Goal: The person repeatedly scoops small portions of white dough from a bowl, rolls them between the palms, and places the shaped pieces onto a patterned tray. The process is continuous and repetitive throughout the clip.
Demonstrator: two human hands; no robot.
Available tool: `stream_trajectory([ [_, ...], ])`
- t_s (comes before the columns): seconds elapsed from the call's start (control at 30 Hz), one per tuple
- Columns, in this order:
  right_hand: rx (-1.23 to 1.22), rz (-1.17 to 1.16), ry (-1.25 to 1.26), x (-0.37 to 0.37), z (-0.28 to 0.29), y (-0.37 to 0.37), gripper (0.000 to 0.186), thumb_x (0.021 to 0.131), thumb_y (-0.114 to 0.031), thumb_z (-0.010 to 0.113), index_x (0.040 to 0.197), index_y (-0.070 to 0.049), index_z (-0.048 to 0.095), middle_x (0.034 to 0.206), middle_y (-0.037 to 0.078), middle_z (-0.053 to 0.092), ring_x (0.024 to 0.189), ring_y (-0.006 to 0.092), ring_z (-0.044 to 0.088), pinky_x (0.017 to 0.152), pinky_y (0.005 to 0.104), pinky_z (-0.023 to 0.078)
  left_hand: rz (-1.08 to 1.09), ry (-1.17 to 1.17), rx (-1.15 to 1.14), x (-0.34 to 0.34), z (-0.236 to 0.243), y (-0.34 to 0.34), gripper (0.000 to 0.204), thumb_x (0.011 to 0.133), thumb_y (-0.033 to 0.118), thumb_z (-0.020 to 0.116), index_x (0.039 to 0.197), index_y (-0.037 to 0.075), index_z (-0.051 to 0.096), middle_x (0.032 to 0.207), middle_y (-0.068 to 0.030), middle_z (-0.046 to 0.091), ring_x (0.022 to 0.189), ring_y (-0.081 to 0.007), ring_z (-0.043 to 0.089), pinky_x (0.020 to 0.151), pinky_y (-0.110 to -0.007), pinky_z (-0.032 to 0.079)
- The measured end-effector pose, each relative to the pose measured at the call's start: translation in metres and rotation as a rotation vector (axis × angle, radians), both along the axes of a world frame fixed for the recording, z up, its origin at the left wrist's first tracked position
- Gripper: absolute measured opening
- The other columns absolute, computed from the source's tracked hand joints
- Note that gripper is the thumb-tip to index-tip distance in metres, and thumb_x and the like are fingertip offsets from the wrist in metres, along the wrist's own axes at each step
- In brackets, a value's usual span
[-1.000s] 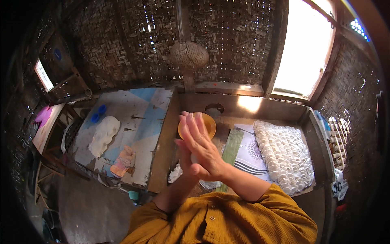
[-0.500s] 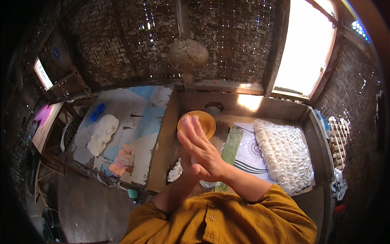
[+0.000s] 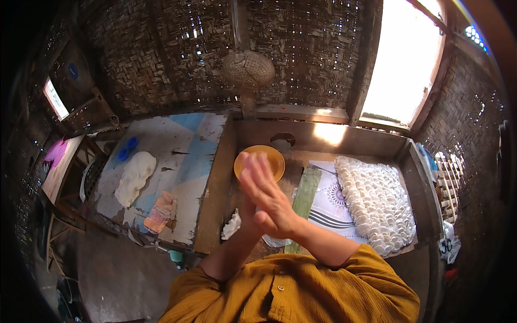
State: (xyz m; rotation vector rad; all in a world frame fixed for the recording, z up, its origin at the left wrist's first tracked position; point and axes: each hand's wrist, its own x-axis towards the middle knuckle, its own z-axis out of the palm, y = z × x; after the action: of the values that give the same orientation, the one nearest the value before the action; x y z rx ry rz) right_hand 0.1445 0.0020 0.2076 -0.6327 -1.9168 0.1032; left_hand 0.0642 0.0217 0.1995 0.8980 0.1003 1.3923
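Observation:
My right hand [image 3: 266, 199] lies against my left hand [image 3: 249, 215], palm to palm, with fingers stretched and a small white piece, apparently dough [image 3: 259, 209], mostly hidden between them. They are in front of a yellow bowl [image 3: 273, 161]. Below and left of them is a small white lump [image 3: 231, 224]; a green strip [image 3: 304, 207] runs to their right. Further right, many small white discs [image 3: 374, 204] cover the end of a patterned white cloth [image 3: 323, 188] in the wooden box [image 3: 377, 139].
A worn board [image 3: 194, 161] at left carries a large white dough mass [image 3: 133, 177], blue round objects [image 3: 124, 154] and a pinkish crumpled piece [image 3: 160, 212]. Woven walls surround the workspace, with a bright window [image 3: 401, 64] at upper right and a wooden stand [image 3: 62, 180] at far left.
My hands stay pressed together while the right one shifts slightly against the left, its fingers tilting a little. The surrounding things have not moved.

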Motion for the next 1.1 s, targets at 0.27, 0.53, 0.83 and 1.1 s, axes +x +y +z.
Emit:
stream_trajectory([
  [0.27, -0.255, -0.159, 0.319, 0.016, -0.003, 0.019, 0.072, 0.093, -0.050, 0.022, 0.142, 0.001, 0.012, 0.148, 0.023, 0.000, 0.136, 0.0419, -0.004, 0.109, 0.0463, -0.001, -0.254, 0.094, 0.022, 0.011, -0.007, -0.022, 0.063, 0.096, 0.049, 0.015, 0.145, 0.013, -0.001, 0.151, -0.0049, 0.000, 0.139, -0.0189, 0.000, 0.111, -0.035, 0.001],
  [0.53, -0.078, -0.218, -0.122, 0.021, -0.007, -0.008, 0.076, 0.088, -0.061, 0.021, 0.141, -0.008, 0.025, 0.148, 0.019, 0.011, 0.136, 0.0428, -0.003, 0.108, 0.0520, -0.003, 0.007, 0.218, 0.547, 0.010, -0.021, -0.014, 0.072, 0.092, 0.054, 0.029, 0.145, 0.016, -0.001, 0.151, -0.0088, -0.002, 0.139, -0.0298, -0.002, 0.111, -0.044, 0.003],
  [0.83, 0.286, -0.173, -0.216, -0.003, -0.018, -0.044, 0.071, 0.084, -0.069, 0.018, 0.134, -0.026, 0.043, 0.140, 0.008, 0.037, 0.133, 0.0447, 0.016, 0.107, 0.0574, 0.001, -0.612, 0.347, -0.248, 0.015, -0.041, -0.030, 0.078, 0.078, 0.078, 0.013, 0.143, 0.037, -0.005, 0.151, 0.0067, -0.010, 0.138, -0.0330, 0.000, 0.106, -0.056, 0.001],
  [1.1, 0.188, -0.125, -0.131, -0.013, -0.018, -0.054, 0.076, 0.083, -0.071, 0.018, 0.137, -0.021, 0.038, 0.142, 0.015, 0.033, 0.133, 0.0460, 0.014, 0.106, 0.0594, -0.002, -0.759, 0.466, -0.293, 0.017, -0.025, -0.021, 0.073, 0.082, 0.072, 0.018, 0.142, 0.037, -0.008, 0.151, 0.0075, -0.010, 0.139, -0.0290, 0.000, 0.106, -0.053, -0.003],
])
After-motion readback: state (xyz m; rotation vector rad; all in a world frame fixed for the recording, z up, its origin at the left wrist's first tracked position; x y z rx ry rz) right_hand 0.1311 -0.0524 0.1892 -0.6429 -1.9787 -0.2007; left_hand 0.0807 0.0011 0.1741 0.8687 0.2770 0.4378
